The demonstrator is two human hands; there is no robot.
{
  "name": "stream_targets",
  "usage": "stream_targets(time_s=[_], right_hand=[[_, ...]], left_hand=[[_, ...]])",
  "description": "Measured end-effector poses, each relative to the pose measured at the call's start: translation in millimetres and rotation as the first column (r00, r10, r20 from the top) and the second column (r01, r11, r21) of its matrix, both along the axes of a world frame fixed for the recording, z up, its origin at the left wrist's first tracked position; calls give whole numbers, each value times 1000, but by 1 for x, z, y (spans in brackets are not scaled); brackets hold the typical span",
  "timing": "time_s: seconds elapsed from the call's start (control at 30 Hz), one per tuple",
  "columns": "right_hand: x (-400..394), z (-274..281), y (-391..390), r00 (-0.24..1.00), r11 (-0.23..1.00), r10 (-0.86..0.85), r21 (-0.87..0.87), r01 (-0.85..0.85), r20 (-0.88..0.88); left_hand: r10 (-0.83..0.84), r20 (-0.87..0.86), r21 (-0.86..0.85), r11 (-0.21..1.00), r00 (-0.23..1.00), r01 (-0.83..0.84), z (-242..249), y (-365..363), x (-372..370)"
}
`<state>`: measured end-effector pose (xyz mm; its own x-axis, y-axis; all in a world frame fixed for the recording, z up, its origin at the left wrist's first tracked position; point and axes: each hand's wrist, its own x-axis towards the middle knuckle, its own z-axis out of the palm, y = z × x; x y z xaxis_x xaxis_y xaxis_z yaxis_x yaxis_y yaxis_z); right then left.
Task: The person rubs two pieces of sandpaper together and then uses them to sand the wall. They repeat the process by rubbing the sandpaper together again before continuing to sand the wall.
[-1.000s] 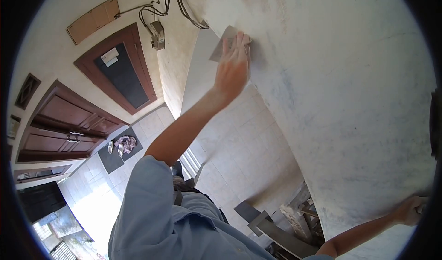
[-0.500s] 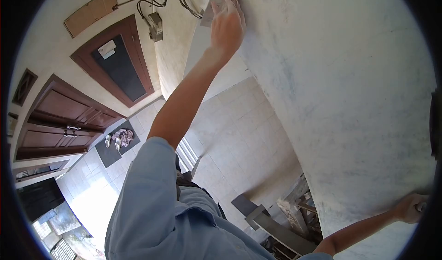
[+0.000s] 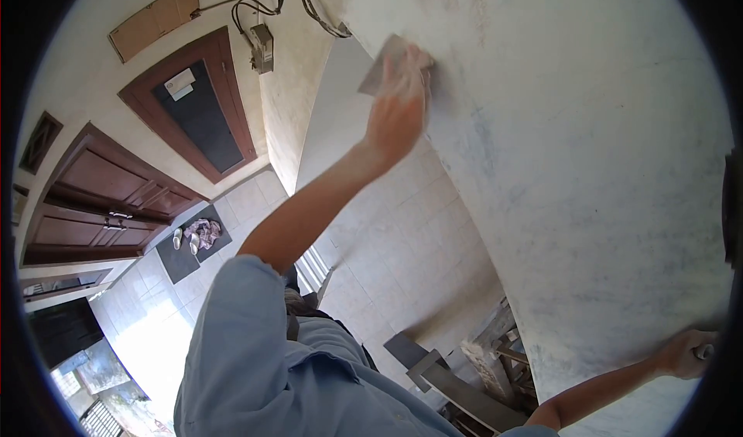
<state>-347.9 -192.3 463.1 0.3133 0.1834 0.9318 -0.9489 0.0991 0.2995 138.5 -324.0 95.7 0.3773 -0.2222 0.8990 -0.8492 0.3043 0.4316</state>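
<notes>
My left hand point(image 3: 398, 112) is raised high and presses a grey sheet of sandpaper point(image 3: 378, 69) flat against the pale, patchy wall point(image 3: 588, 166). The sheet's corner sticks out past my fingers to the left. My blue sleeve point(image 3: 240, 336) fills the lower left. My right hand point(image 3: 687, 353) rests low on the same wall at the view's right rim, its fingers curled around something small that I cannot make out.
A grey box with black cables point(image 3: 263, 46) hangs in the wall corner. Brown wooden doors point(image 3: 190, 104) line the far wall. A dark mat with sandals point(image 3: 193, 239) lies on the tiled floor point(image 3: 402, 228). Wooden scaffold planks point(image 3: 472, 383) sit below me.
My left hand slid the sandpaper up the wall half a second ago and has now come back down and to the right. My right hand has stayed put.
</notes>
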Motion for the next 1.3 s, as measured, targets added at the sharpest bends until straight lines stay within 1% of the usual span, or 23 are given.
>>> stream_targets(time_s=[0.03,0.07,0.13,0.17,0.27,0.3,0.33,0.4,0.5,0.6,0.63,0.73,0.8,0.83,0.93,1.0,1.03,1.07,1.13,1.17,1.23,1.27,1.3], right_hand=[[0,1,-2,1000,1000,22,-7,-22,-4],[0,2,-4,999,999,44,-14,-44,-8],[1,3,-4,1000,999,22,-23,-22,-13],[3,2,-3,1000,1000,9,-19,-9,-16],[14,-4,2,1000,1000,-19,7,19,-16],[10,-2,1,1000,1000,-21,-1,21,-19],[3,0,0,1000,1000,-21,-13,21,-21],[-10,4,-3,999,999,-16,-39,15,-28],[-11,3,-1,997,997,-77,12,77,16],[27,-9,3,996,996,-84,38,84,4],[27,-9,3,996,995,-95,18,94,6],[13,-8,0,986,987,-153,-38,155,61],[19,-14,2,977,983,-183,-7,184,109],[23,-14,2,977,982,-186,2,187,102],[29,-14,2,980,981,-192,-6,192,53],[24,-12,5,973,974,-227,11,226,33],[21,-11,4,976,977,-215,10,214,42],[18,-9,3,978,979,-203,9,202,51],[14,-9,-2,988,990,-134,-28,137,73],[13,-9,-3,991,992,-115,-44,118,73],[17,-12,-2,990,989,-135,-52,137,42],[20,-13,-1,989,988,-147,-50,149,29],[27,-13,1,987,986,-162,-44,163,25]], left_hand=[[19,37,25,999,999,-20,1,5,1],[18,27,75,997,999,-20,6,1,11],[5,-10,190,982,1000,-3,19,-13,39],[10,-114,73,997,993,-1,23,-29,52],[103,-136,133,987,985,-85,24,-36,46],[57,-130,141,989,990,-38,22,-26,31],[4,-72,33,999,997,-2,26,-8,12],[10,69,119,993,998,-18,15,7,-3],[30,91,110,993,995,-40,19,-16,34],[56,-71,187,981,996,-42,30,-25,46],[19,-159,198,980,987,14,33,-20,37],[29,-67,96,995,997,-23,13,2,-14],[-14,-28,42,999,999,15,10,0,-7],[-38,-16,25,999,999,38,5,2,-4],[-45,-34,158,986,998,50,18,-16,38],[-33,-218,269,959,975,92,32,-16,42],[-15,-304,315,942,953,115,37,-15,42],[13,-232,251,967,973,47,32,-11,28],[88,-90,99,992,992,-79,6,-1,-14],[43,-42,84,996,998,-40,-1,3,-16],[-46,51,73,996,998,43,-14,16,-10],[-26,16,95,995,1000,24,-17,11,-3],[-2,-17,115,993,1000,4,-8,-1,15]])
